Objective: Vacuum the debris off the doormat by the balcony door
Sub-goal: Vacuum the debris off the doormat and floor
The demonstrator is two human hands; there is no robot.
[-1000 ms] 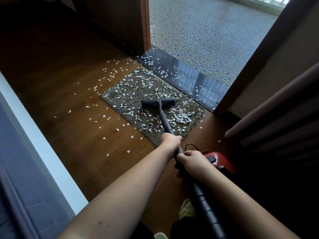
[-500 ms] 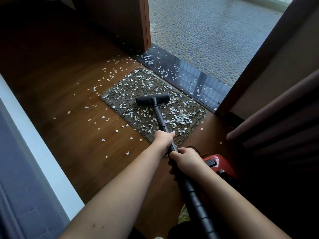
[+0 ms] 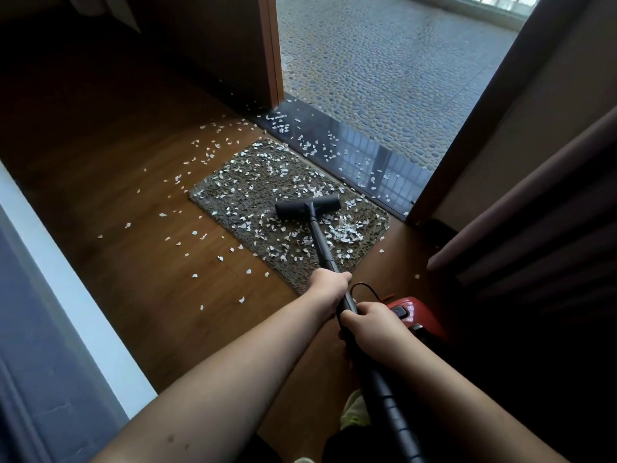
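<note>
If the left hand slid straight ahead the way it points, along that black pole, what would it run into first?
Most likely the vacuum's floor head. The left hand grips the black wand, which runs bare up to that head resting on the doormat. Nothing else seems to be in between, though depth is hard to judge.

Brown speckly mat, white bits everywhere

The doormat (image 3: 240, 195) is a mottled grey-brown, peppered with white debris (image 3: 345, 232). The vacuum head (image 3: 307, 206) and wand (image 3: 320, 242) are matte black, the vacuum body (image 3: 417, 312) is bright red. The floor (image 3: 133, 182) is warm brown woodgrain, and the balcony floor (image 3: 384, 61) is a grey-blue pebble pattern.
</note>
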